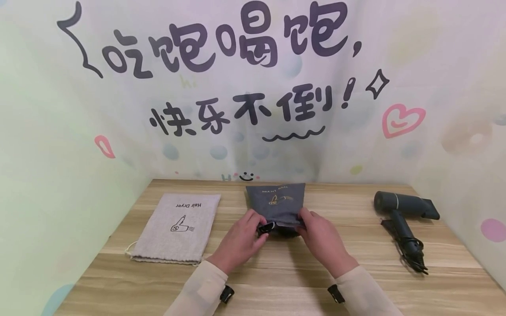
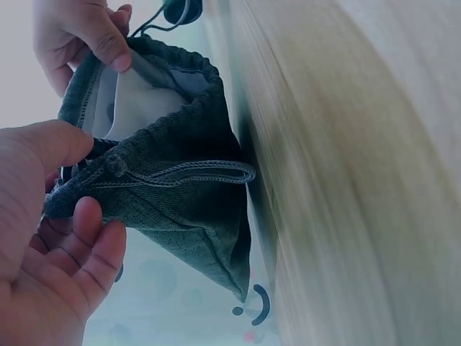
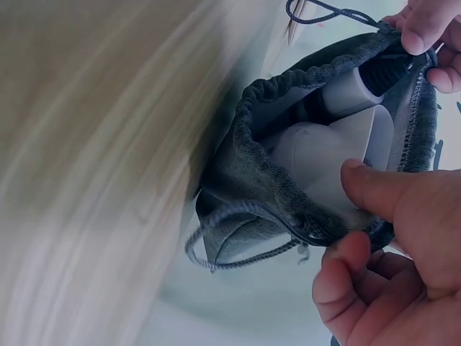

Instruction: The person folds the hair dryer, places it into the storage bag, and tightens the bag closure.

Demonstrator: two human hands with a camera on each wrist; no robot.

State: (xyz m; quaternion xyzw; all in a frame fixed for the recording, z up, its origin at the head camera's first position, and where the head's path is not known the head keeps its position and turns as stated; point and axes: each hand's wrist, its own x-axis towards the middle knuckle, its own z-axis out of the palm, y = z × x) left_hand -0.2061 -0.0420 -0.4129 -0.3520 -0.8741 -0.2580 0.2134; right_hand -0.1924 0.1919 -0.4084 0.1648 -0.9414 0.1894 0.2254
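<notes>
A dark grey drawstring bag point(image 1: 282, 213) with gold print lies in the middle of the table, its mouth towards me. Inside, the right wrist view reveals a white hair dryer point(image 3: 310, 155), with its nozzle at the opening and a black ribbed cord end point(image 3: 384, 73) beside it. My left hand point(image 1: 239, 239) pinches the left side of the bag's mouth, close to the cord end. On the other side, my right hand point(image 1: 322, 239) grips the rim, its thumb against the white nozzle in the right wrist view. The bag's cord loop point(image 2: 209, 173) hangs outside. The dryer's deeper part is hidden.
A light beige drawstring bag point(image 1: 178, 228) printed "Hair Dryer" lies flat at the left. To the right lies a dark grey hair dryer point(image 1: 401, 219) with its cord bundled along the handle. A printed cloth point(image 1: 253, 153) hangs behind the wooden table point(image 1: 130, 281).
</notes>
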